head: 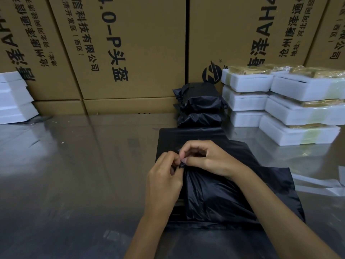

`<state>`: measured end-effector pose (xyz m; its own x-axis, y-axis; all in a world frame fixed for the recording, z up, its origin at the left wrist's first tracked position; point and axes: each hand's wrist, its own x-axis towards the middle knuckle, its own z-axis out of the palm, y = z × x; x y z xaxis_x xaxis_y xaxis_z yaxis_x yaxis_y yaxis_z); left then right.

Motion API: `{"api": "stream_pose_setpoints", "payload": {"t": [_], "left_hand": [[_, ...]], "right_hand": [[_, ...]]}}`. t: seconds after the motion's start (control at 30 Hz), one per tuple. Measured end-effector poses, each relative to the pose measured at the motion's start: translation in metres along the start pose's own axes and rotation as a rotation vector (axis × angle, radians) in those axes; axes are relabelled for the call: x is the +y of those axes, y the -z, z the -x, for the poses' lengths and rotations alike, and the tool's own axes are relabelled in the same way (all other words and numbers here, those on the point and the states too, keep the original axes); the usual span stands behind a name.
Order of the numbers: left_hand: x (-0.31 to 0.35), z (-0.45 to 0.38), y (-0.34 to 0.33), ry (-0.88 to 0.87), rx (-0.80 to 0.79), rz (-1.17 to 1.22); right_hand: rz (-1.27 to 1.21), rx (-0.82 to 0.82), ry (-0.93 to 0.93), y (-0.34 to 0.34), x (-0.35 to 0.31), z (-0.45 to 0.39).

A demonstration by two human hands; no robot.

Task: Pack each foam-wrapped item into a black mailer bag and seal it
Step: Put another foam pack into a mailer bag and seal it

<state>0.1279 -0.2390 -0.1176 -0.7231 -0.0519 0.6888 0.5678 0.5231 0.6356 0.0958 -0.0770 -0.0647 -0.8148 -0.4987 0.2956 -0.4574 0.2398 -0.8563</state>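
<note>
Here, a bunched fold of the black mailer bag (pixel 220 195) is pinched by the left hand (pixel 164 176) and the right hand (pixel 207 157). The bag is laid at the counter's (pixel 74 165) near edge, with foam-wrapped items (pixel 291 103) stacked at its far right corner.

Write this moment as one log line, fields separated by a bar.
step: sealing | left hand: pinches bag edge | right hand: pinches same edge | black mailer bag: filled, on table | sealed bags: stacked behind
</note>
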Motion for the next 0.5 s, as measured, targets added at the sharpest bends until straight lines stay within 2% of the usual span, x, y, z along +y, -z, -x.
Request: {"api": "stream_pose_setpoints", "payload": {"t": [0.33,0.4,0.5], "left_hand": [[-0.001,-0.004,-0.001,-0.008,0.0,0.066],[-0.001,-0.006,-0.001,0.096,-0.028,0.164],[-0.004,-0.012,0.004,0.372,-0.1,0.433]], "right_hand": [[0.056,0.051,-0.027,-0.002,-0.003,0.0],[0.087,0.06,-0.039,-0.003,-0.002,-0.002],[0.128,0.092,-0.089,-0.003,0.0,-0.008]]}}
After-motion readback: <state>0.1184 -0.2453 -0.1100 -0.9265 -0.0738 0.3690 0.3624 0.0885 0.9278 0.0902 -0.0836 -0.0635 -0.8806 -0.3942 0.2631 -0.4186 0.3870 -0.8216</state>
